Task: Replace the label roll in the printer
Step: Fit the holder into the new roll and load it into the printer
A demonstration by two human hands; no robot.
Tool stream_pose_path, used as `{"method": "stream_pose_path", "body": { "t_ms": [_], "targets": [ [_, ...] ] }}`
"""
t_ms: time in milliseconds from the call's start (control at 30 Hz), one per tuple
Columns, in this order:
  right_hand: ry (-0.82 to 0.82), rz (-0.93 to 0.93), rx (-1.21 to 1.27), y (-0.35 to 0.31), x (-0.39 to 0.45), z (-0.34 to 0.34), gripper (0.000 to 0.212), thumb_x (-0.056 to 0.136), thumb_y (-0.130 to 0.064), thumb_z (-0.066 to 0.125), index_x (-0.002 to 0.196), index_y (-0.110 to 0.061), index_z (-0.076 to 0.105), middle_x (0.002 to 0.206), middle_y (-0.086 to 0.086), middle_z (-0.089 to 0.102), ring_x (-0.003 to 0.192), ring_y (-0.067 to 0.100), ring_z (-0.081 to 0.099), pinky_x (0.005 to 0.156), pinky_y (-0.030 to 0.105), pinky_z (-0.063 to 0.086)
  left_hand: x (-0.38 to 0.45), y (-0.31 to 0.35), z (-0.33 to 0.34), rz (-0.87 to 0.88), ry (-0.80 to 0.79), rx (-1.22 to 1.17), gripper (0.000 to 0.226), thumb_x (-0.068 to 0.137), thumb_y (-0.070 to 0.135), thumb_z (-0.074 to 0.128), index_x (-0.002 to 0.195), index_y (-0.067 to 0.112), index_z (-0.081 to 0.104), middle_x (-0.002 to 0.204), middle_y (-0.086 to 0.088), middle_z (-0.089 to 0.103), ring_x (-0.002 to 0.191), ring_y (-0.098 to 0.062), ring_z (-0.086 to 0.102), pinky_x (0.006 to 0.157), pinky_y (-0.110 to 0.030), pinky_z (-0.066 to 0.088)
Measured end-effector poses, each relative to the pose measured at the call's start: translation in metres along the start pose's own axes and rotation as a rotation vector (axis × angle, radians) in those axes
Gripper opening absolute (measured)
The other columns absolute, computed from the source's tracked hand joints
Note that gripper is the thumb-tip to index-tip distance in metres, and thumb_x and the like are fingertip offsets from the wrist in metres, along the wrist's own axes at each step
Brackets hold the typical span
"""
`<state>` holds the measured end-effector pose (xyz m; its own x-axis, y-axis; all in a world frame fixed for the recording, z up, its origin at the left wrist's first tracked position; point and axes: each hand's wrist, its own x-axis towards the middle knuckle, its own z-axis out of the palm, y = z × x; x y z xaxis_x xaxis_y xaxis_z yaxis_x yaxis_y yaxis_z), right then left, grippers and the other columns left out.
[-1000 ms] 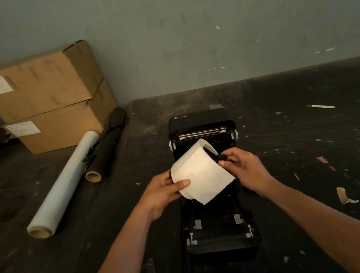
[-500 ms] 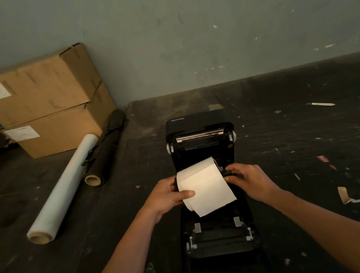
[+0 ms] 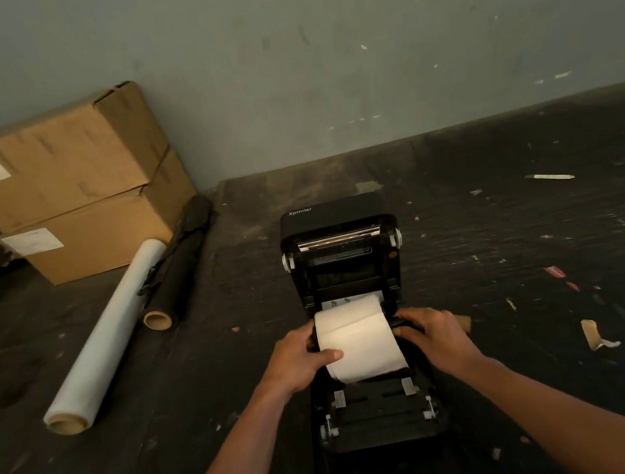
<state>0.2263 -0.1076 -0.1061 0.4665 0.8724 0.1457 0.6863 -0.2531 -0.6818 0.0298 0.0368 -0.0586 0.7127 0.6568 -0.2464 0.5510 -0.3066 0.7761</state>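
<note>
A black label printer (image 3: 341, 256) stands open on the dark table, its lid tipped back toward the wall. A white label roll (image 3: 358, 337) sits low in the printer's bay, its loose end hanging toward me. My left hand (image 3: 297, 358) grips the roll's left end, thumb across the front. My right hand (image 3: 433, 330) holds the right end at the black roll holder, fingers curled over it. The roll's core and the holder's tips are hidden behind my hands.
Two stacked cardboard boxes (image 3: 72, 187) stand at the back left against the wall. A clear film roll (image 3: 107, 335) and a black roll (image 3: 178, 268) lie beside them. Paper scraps (image 3: 595, 333) and a white stick (image 3: 551, 176) litter the table on the right.
Both hands have lowered the label roll from above the printer down into its bay. The roll now lies level instead of tilted.
</note>
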Motion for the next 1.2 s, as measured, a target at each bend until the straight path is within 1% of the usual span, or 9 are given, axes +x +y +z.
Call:
{"method": "stream_pose_path", "body": {
  "t_ms": [100,233,400,500,600,700,867,1000,1200],
  "targets": [
    [0.012,0.021,-0.01,0.001,0.0,0.001,0.035,0.087,-0.016,0.061,0.122,-0.014,0.058,0.119,0.003,0.064,0.11,0.011,0.057,0.092,0.018,0.036,0.0,0.003,0.001,-0.002,0.004,0.026,0.063,0.082,0.017,0.074,0.139,0.026,0.048,0.13,0.0,0.06,0.121,-0.017,0.053,0.105,-0.038,0.04],
    [0.019,0.01,-0.041,0.001,0.002,0.001,0.033,0.087,-0.018,0.062,0.12,-0.014,0.06,0.122,0.004,0.063,0.115,0.014,0.055,0.101,0.027,0.039,0.001,0.004,0.0,-0.026,-0.001,0.037,0.062,0.082,0.016,0.074,0.138,0.025,0.049,0.13,-0.001,0.061,0.122,-0.018,0.053,0.107,-0.042,0.04],
    [0.035,-0.004,-0.049,0.001,0.001,0.0,0.031,0.087,-0.017,0.062,0.118,-0.014,0.062,0.122,0.004,0.063,0.115,0.014,0.055,0.102,0.027,0.038,0.003,0.009,0.0,-0.062,-0.004,0.036,0.062,0.081,0.014,0.075,0.137,0.022,0.051,0.132,-0.003,0.059,0.124,-0.02,0.051,0.109,-0.046,0.039],
    [0.049,-0.027,-0.059,0.001,-0.001,0.001,0.03,0.086,-0.017,0.063,0.116,-0.014,0.063,0.121,0.003,0.063,0.115,0.014,0.055,0.102,0.027,0.038,0.003,0.011,0.0,-0.061,0.003,0.051,0.062,0.081,0.014,0.074,0.138,0.021,0.05,0.133,-0.003,0.059,0.124,-0.02,0.051,0.108,-0.044,0.039],
    [0.073,-0.047,-0.063,0.003,-0.001,0.001,0.03,0.085,-0.017,0.064,0.115,-0.013,0.064,0.12,0.003,0.064,0.114,0.014,0.055,0.1,0.022,0.034,0.003,0.012,0.0,-0.052,0.006,0.07,0.061,0.081,0.014,0.074,0.137,0.021,0.051,0.132,-0.002,0.06,0.123,-0.02,0.052,0.108,-0.042,0.04],
    [0.086,-0.066,-0.058,0.004,-0.001,0.001,0.029,0.085,-0.016,0.065,0.113,-0.012,0.065,0.118,0.003,0.065,0.111,0.013,0.056,0.098,0.018,0.032,0.002,0.013,0.001,-0.039,0.028,0.071,0.06,0.081,0.014,0.075,0.136,0.022,0.052,0.129,-0.002,0.061,0.12,-0.018,0.054,0.103,-0.037,0.041],
    [0.095,-0.065,-0.036,0.005,0.0,0.001,0.027,0.085,-0.016,0.064,0.112,-0.013,0.065,0.118,0.002,0.064,0.112,0.012,0.055,0.1,0.024,0.037,0.004,0.02,-0.001,-0.024,0.041,0.082,0.061,0.08,0.013,0.075,0.136,0.02,0.052,0.13,-0.003,0.061,0.12,-0.019,0.054,0.105,-0.038,0.042],
    [0.063,-0.048,-0.029,0.007,-0.001,0.0,0.029,0.086,-0.018,0.063,0.114,-0.015,0.064,0.122,0.0,0.062,0.115,0.012,0.052,0.104,0.029,0.038,0.002,0.021,0.002,-0.007,0.055,0.118,0.062,0.081,0.016,0.075,0.138,0.019,0.05,0.131,-0.003,0.061,0.121,-0.02,0.054,0.102,-0.033,0.041],
    [0.016,-0.062,-0.039,0.009,0.004,-0.004,0.028,0.086,-0.02,0.063,0.114,-0.016,0.065,0.122,-0.001,0.062,0.114,0.01,0.052,0.101,0.026,0.036,0.001,0.017,0.004,-0.029,0.062,0.1,0.063,0.081,0.018,0.076,0.138,0.019,0.05,0.131,-0.003,0.06,0.121,-0.02,0.054,0.102,-0.034,0.042]
  ]
}}
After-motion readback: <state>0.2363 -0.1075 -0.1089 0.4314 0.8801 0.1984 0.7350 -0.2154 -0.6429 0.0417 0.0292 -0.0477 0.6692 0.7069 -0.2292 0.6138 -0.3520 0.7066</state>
